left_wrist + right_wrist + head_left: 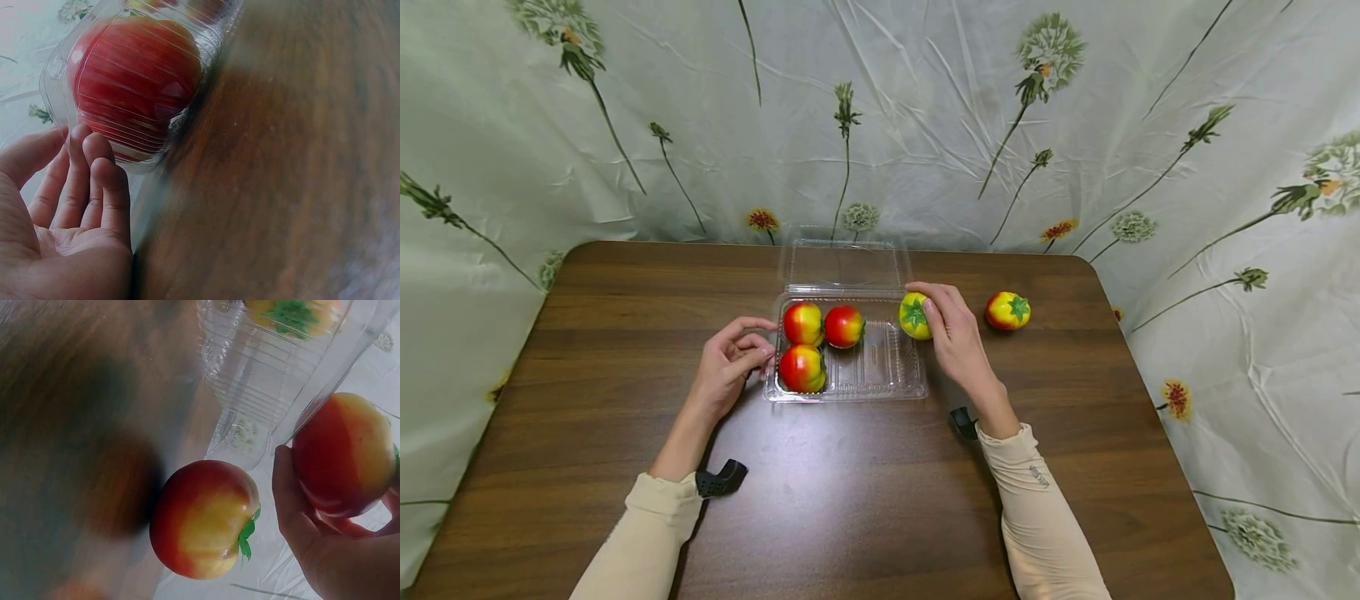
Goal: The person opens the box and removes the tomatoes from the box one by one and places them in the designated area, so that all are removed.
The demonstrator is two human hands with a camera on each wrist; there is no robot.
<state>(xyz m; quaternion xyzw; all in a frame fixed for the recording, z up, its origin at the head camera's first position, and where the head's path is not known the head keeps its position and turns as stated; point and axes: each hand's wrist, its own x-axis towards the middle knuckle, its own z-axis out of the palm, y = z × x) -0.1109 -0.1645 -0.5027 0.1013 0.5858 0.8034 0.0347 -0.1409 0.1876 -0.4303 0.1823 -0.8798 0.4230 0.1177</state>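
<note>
In the head view, my right hand (955, 329) holds a red-and-yellow fruit (915, 316) with a green leafy top, beside the right rim of a clear plastic clamshell box (880, 387). The right wrist view shows the fingers curled round this fruit (344, 456). Three similar fruits sit in the box: two along its left side, back (802, 322) and front (802, 369), and one at back middle (844, 326). At the box's left edge, my left hand (727, 364) touches the rim with relaxed fingertips, near a fruit (134, 75) inside.
Another red-and-yellow fruit (1007, 311) lies on the brown wooden table (850, 500), right of my right hand. The box's lid (846, 260) stands open toward the back edge. A flower-printed cloth (910, 125) hangs behind the table.
</note>
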